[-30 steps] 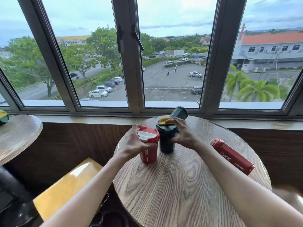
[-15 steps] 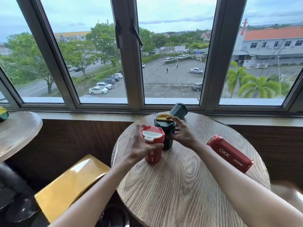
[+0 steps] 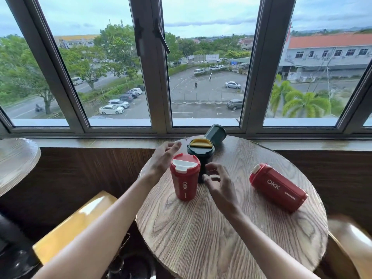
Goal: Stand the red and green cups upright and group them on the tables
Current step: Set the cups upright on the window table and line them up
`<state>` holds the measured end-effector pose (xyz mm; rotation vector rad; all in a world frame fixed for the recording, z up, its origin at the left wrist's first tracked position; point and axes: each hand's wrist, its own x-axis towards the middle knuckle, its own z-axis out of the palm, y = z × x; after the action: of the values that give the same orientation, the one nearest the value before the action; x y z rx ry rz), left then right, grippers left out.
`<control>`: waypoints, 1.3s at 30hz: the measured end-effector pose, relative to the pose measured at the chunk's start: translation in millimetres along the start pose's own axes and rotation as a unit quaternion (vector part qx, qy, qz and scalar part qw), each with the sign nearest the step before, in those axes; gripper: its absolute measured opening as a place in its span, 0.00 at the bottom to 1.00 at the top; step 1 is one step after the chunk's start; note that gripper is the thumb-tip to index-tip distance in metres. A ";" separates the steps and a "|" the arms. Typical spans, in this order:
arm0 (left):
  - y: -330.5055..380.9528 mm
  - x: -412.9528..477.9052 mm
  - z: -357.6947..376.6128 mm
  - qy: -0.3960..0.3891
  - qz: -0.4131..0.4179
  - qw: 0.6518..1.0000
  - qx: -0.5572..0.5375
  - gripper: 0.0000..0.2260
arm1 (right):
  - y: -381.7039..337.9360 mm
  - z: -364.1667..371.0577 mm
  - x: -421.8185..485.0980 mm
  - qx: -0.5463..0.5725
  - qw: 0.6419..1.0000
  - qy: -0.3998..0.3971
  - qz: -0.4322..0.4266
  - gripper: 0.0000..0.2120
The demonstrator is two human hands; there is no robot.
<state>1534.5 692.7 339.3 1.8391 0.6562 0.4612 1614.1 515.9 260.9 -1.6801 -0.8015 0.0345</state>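
Note:
On the round wooden table (image 3: 221, 238) a red cup with a white lid (image 3: 184, 177) stands upright. Right behind it, touching or nearly so, stands a dark green cup with a yellow lid (image 3: 200, 151). A second green cup (image 3: 215, 134) lies tipped at the table's far edge by the window. Another red cup (image 3: 278, 187) lies on its side to the right. My left hand (image 3: 161, 160) hovers open just left of the upright red cup. My right hand (image 3: 218, 182) is open beside both upright cups, holding nothing.
A second round table (image 3: 16, 160) shows at the left edge. A yellow seat (image 3: 74, 222) sits low between the tables, another seat (image 3: 352, 238) at the right. The window sill (image 3: 100, 142) and frames run directly behind the table.
Both hands have let go: the left released the red cup, the right released the green cup, and both have drawn back slightly with fingers spread. The two cups stay upright together.

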 end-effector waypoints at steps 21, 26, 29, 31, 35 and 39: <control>21.4 66.8 8.7 -0.145 -0.070 0.987 0.023 0.11 | -8.8 37.5 -18.7 -0.048 0.996 -0.028 0.075 0.43; 17.7 66.8 9.5 -0.120 -0.064 0.991 -0.005 0.14 | -8.6 22.2 -19.6 -0.053 0.995 -0.052 0.069 0.44; 13.2 69.9 11.2 -0.099 -0.058 0.993 -0.012 0.14 | -8.4 14.7 -17.7 -0.061 0.994 -0.067 0.066 0.43; 11.0 69.6 12.3 -0.088 -0.058 0.994 -0.025 0.13 | -8.5 10.8 -17.0 -0.067 0.993 -0.070 0.065 0.43; 7.9 66.0 12.3 -0.073 -0.050 0.995 -0.039 0.13 | -5.2 6.5 -17.4 -0.059 0.993 -0.071 0.074 0.41; 7.6 60.6 11.7 -0.069 -0.053 0.994 -0.062 0.10 | -1.5 3.2 -16.1 -0.052 0.991 -0.084 0.087 0.41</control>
<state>1589.9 720.7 342.5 1.6932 0.6129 0.2948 1599.8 510.3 255.0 -1.8602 -0.7907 0.2608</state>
